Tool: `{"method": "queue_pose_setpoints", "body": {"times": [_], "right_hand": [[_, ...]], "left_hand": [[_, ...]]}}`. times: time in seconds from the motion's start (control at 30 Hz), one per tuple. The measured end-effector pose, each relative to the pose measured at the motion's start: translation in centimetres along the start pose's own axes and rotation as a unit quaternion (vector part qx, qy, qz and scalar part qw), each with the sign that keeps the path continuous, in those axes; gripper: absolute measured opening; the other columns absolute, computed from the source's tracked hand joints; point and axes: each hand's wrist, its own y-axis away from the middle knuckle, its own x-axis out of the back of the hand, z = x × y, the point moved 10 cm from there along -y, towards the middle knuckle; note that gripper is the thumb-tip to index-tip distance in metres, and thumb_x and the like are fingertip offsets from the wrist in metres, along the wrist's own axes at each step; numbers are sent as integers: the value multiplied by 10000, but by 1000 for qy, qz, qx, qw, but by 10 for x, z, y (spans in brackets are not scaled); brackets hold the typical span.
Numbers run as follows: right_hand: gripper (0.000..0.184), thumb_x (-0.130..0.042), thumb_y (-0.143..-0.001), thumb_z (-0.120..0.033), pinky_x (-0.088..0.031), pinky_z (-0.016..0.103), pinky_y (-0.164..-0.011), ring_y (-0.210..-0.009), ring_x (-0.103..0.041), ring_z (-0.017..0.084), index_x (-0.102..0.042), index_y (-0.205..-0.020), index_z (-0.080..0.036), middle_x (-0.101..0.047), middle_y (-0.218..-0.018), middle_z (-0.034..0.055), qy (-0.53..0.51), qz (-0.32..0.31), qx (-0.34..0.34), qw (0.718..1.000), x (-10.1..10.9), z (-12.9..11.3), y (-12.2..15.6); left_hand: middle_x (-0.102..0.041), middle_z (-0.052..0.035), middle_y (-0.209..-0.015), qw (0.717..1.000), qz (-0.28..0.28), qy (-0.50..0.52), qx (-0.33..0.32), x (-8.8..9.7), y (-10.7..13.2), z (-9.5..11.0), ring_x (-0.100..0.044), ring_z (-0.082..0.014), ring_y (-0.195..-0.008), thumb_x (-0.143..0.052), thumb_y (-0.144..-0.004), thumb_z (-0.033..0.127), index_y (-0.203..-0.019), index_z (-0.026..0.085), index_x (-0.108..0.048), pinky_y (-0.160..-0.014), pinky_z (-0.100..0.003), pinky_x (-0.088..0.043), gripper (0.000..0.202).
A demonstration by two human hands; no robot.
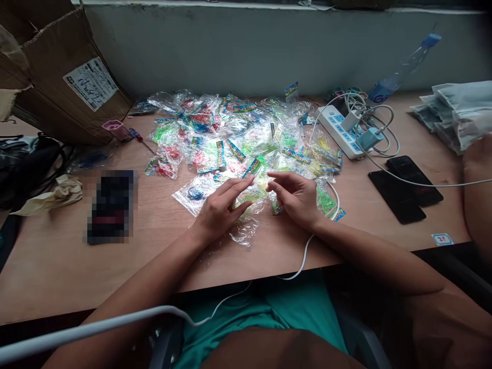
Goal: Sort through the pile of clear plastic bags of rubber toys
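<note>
A heap of small clear plastic bags (246,136) with printed blue and yellow header strips covers the middle of the table. Red, green, yellow and blue pieces show inside them; their kind is too small to tell. At the near edge of the heap, my left hand (223,205) has its fingers stretched out and thumb apart, over a clear bag (246,233). Facing it, my right hand (295,197) is half curled, with a gap between thumb and fingers and nothing visible in them. A bag with a blue coil (195,192) lies left of my left hand.
A cardboard box (77,77), a screwdriver (141,139) and a blurred-out dark device (111,207) are at left. To the right are a power strip (340,132), a tilted bottle (402,72), two phones (397,197) and pale packets (457,110). A white cable (305,256) crosses the table edge.
</note>
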Motion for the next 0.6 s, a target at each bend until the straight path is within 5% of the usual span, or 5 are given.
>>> {"method": "queue_pose_setpoints", "body": {"times": [0.2, 0.33, 0.5, 0.6], "right_hand": [[296, -753, -944, -439, -446, 249, -409, -441, -533, 68, -765, -1146, -223, -749, -814, 8, -25, -21, 7, 999, -3, 0, 1], [351, -816, -885, -417, -444, 231, -423, -486, -543, 67, -760, -1168, -218, -712, -814, -5, -19, -35, -7, 999, -6, 5, 1], [239, -793, -906, -360, -403, 237, -436, -487, -527, 56, -798, -1085, -203, -675, -798, -5, 27, -35, 22, 999, -7, 3, 0], [234, -777, -924, -352, -401, 235, -430, -489, -528, 55, -796, -1111, -213, -652, -802, -11, 24, -31, 23, 999, -6, 5, 0]], "left_hand": [[-686, -91, -1314, 1000, 2, 0, 2, 1, 0, -1, -554, -56, -662, -674, -998, 151, -1519, 255, -545, -758, -243, -600, 547], [-668, -97, -1359, 1000, -2, -2, -12, 1, -1, 4, -695, -128, -955, -667, -993, 123, -1521, 262, -540, -984, -331, -619, 560], [-638, -116, -1423, 999, -9, -5, -33, 0, -2, 9, -636, -214, -1316, -655, -983, 79, -1550, 268, -506, -1123, -391, -573, 617], [-651, -118, -1408, 999, -6, -4, -39, 0, 0, 10, -676, -198, -1232, -644, -989, 80, -1535, 268, -528, -1040, -356, -611, 589]]}}
